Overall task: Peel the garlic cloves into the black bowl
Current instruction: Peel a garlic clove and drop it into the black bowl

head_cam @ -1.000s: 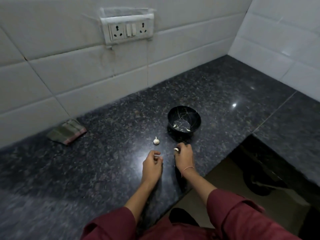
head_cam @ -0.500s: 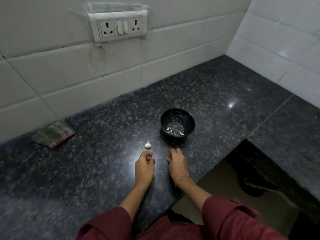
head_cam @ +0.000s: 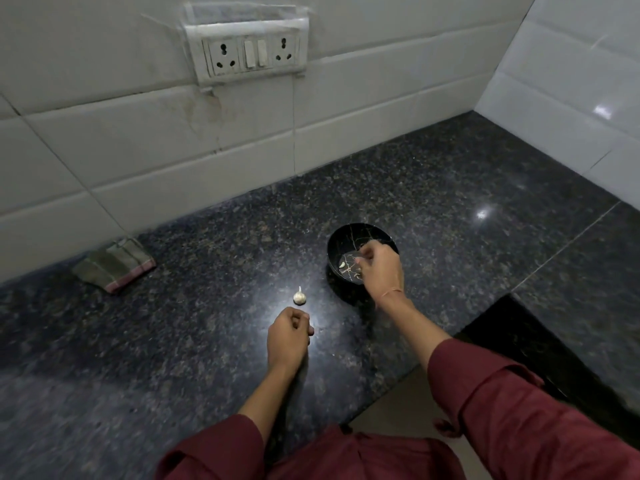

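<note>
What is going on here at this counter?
A person is peeling garlic at a dark stone counter. The right hand is above the black bowl, fingers curled; whether it holds a clove is unclear. One peeled clove lies in the bowl. The left hand rests on the counter, fingers curled, near a small garlic bulb.

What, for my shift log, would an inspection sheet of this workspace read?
Surface: dark speckled granite counter, glare spots.
Job's things: black bowl holding one pale clove; small garlic piece on the counter just ahead of the left hand.
Clutter: folded cloth by the wall.
Hands: right hand over the bowl, fingertips pinched together; left hand curled on the counter; contents of either unclear.
Cables: nothing seen.
Surroundings: white tiled walls, socket panel above.
</note>
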